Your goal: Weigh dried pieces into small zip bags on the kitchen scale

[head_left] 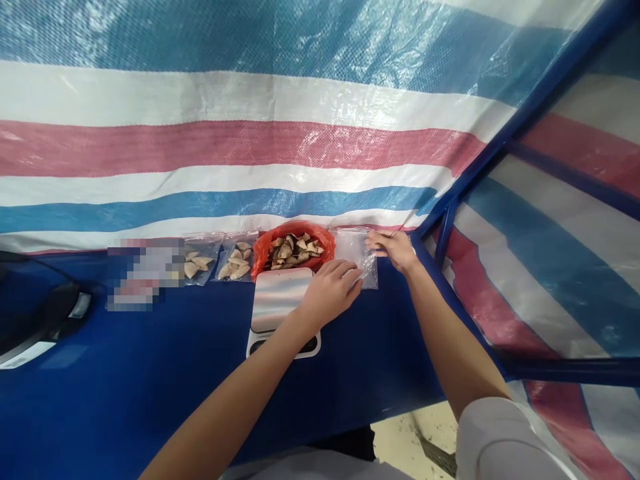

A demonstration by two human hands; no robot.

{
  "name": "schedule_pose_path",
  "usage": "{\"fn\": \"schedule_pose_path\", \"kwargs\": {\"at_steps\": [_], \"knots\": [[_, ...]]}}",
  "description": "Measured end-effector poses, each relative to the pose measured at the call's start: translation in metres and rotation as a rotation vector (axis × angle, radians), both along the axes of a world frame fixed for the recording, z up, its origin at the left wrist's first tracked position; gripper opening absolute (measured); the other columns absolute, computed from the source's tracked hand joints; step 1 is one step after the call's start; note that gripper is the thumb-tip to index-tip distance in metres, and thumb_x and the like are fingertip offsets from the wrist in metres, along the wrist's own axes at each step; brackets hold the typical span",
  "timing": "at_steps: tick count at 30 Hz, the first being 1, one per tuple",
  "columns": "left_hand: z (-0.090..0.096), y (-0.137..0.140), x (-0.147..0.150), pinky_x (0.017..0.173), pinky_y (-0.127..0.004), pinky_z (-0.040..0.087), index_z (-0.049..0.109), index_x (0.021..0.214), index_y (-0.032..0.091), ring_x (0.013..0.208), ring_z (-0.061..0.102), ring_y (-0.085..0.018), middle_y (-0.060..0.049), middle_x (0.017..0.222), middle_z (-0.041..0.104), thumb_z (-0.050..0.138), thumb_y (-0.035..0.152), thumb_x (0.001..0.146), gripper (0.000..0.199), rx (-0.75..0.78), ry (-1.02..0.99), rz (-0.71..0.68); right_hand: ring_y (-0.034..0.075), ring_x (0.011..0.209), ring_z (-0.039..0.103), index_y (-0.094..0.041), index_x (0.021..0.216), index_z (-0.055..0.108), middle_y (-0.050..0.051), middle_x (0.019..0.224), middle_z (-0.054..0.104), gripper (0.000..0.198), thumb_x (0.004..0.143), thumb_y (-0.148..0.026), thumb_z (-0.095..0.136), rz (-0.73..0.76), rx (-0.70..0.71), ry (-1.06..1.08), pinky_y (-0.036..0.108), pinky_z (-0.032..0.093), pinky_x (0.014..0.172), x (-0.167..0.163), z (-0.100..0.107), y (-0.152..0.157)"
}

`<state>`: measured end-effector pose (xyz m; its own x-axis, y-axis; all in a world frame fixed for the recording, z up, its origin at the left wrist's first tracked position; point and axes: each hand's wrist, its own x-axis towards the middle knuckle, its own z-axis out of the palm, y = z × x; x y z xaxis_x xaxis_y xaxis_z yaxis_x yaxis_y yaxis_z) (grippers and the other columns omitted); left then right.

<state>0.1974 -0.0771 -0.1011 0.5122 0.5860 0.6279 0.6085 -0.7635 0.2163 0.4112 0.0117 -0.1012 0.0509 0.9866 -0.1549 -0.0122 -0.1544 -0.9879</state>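
At the back of the blue table, clear zip-top plastic bags (pixel 369 272) lie flat, possibly a stack. My right hand (pixel 393 248) pinches their upper right edge between thumb and fingers. Stretched over the lower left part of the bags is my left hand (pixel 334 288), fingers extended and holding nothing visible. Left of the bags sits an open red plastic bag (pixel 261 245) full of cut brown and pale pieces (pixel 295 251), which look like mushroom. A silver-topped kitchen scale (pixel 280 293) stands just in front of it, partly covered by my left forearm.
Two clear bags holding pale cut pieces, a nearer one (pixel 236 263) and a farther one (pixel 198 265), lie left of the red bag. A blurred-out patch is beside them. A black object (pixel 47 320) rests at far left. Striped sheeting (pixel 240 147) and blue poles (pixel 445 227) enclose the table (pixel 165 373).
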Motion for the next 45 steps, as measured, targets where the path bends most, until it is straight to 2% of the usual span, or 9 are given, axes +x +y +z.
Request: {"fn": "schedule_pose_path", "kwargs": {"at_steps": [6, 10, 13, 16, 21, 25, 29, 34, 45], "knots": [[-0.011, 0.007, 0.012, 0.102, -0.044, 0.050, 0.067, 0.111, 0.016, 0.114, 0.063, -0.030, -0.014, 0.119, 0.070, 0.053, 0.027, 0.098, 0.022, -0.047, 0.288, 0.041, 0.017, 0.070, 0.074, -0.017, 0.079, 0.075, 0.007, 0.077, 0.078, 0.035, 0.064, -0.046, 0.089, 0.011, 0.014, -0.062, 0.022, 0.059, 0.052, -0.008, -0.008, 0.020], [-0.025, 0.010, 0.015, 0.102, -0.044, 0.049, 0.067, 0.107, 0.015, 0.116, 0.061, -0.031, -0.015, 0.118, 0.068, 0.058, 0.028, 0.096, 0.019, -0.094, 0.384, 0.070, 0.020, 0.071, 0.074, -0.017, 0.080, 0.076, 0.004, 0.070, 0.074, 0.033, 0.066, -0.044, 0.087, -0.001, 0.047, -0.151, 0.024, 0.059, 0.048, -0.012, -0.021, 0.025], [-0.033, 0.012, 0.016, 0.103, -0.043, 0.047, 0.067, 0.106, 0.016, 0.116, 0.061, -0.029, -0.014, 0.116, 0.067, 0.058, 0.025, 0.095, 0.016, -0.098, 0.426, 0.088, 0.022, 0.076, 0.075, -0.018, 0.086, 0.078, 0.004, 0.077, 0.076, 0.027, 0.073, -0.042, 0.081, 0.019, 0.121, -0.291, 0.028, 0.061, 0.050, -0.011, -0.028, 0.026], [-0.035, 0.013, 0.017, 0.101, -0.041, 0.048, 0.067, 0.106, 0.016, 0.112, 0.062, -0.028, -0.013, 0.113, 0.068, 0.056, 0.022, 0.097, 0.016, -0.111, 0.460, 0.102, 0.026, 0.086, 0.076, -0.021, 0.097, 0.079, 0.005, 0.093, 0.080, 0.023, 0.079, -0.036, 0.075, 0.035, 0.207, -0.480, 0.034, 0.065, 0.060, -0.006, -0.028, 0.022], [-0.032, 0.014, 0.019, 0.098, -0.042, 0.050, 0.069, 0.105, 0.015, 0.110, 0.064, -0.029, -0.013, 0.114, 0.069, 0.053, 0.022, 0.098, 0.018, -0.153, 0.478, 0.110, 0.031, 0.098, 0.076, -0.025, 0.111, 0.078, 0.008, 0.109, 0.080, 0.025, 0.089, -0.031, 0.068, -0.047, 0.455, -0.956, 0.045, 0.060, 0.094, -0.003, -0.016, 0.000], [-0.032, 0.015, 0.019, 0.097, -0.041, 0.051, 0.070, 0.105, 0.015, 0.110, 0.064, -0.028, -0.013, 0.115, 0.069, 0.052, 0.021, 0.099, 0.020, -0.148, 0.468, 0.112, 0.028, 0.116, 0.071, -0.026, 0.120, 0.074, 0.006, 0.129, 0.073, 0.029, 0.096, -0.031, 0.059, 0.088, 0.704, -1.086, 0.039, 0.060, 0.095, -0.015, -0.019, -0.010], [-0.034, 0.015, 0.018, 0.103, -0.042, 0.049, 0.070, 0.111, 0.013, 0.114, 0.064, -0.029, -0.014, 0.119, 0.069, 0.054, 0.023, 0.099, 0.023, -0.135, 0.449, 0.118, 0.028, 0.135, 0.059, -0.018, 0.126, 0.071, 0.010, 0.134, 0.069, 0.034, 0.099, -0.030, 0.054, 0.341, 0.869, -1.150, 0.042, 0.050, 0.114, -0.025, -0.038, 0.000], [-0.036, 0.012, 0.015, 0.107, -0.044, 0.048, 0.068, 0.119, 0.012, 0.123, 0.061, -0.031, -0.018, 0.130, 0.066, 0.057, 0.029, 0.098, 0.030, -0.132, 0.416, 0.104, 0.028, 0.138, 0.055, -0.018, 0.129, 0.069, 0.011, 0.138, 0.067, 0.036, 0.102, -0.031, 0.047, 0.446, 0.933, -1.206, 0.047, 0.046, 0.118, -0.024, -0.055, 0.013], [-0.042, 0.011, 0.007, 0.112, -0.046, 0.043, 0.062, 0.135, 0.013, 0.135, 0.056, -0.034, -0.023, 0.145, 0.058, 0.050, 0.037, 0.102, 0.042, -0.224, 0.498, 0.127, 0.027, 0.139, 0.054, -0.013, 0.136, 0.065, 0.012, 0.144, 0.062, 0.044, 0.105, -0.030, 0.039, 0.511, 0.994, -1.256, 0.045, 0.042, 0.122, -0.017, -0.060, 0.024]]}}
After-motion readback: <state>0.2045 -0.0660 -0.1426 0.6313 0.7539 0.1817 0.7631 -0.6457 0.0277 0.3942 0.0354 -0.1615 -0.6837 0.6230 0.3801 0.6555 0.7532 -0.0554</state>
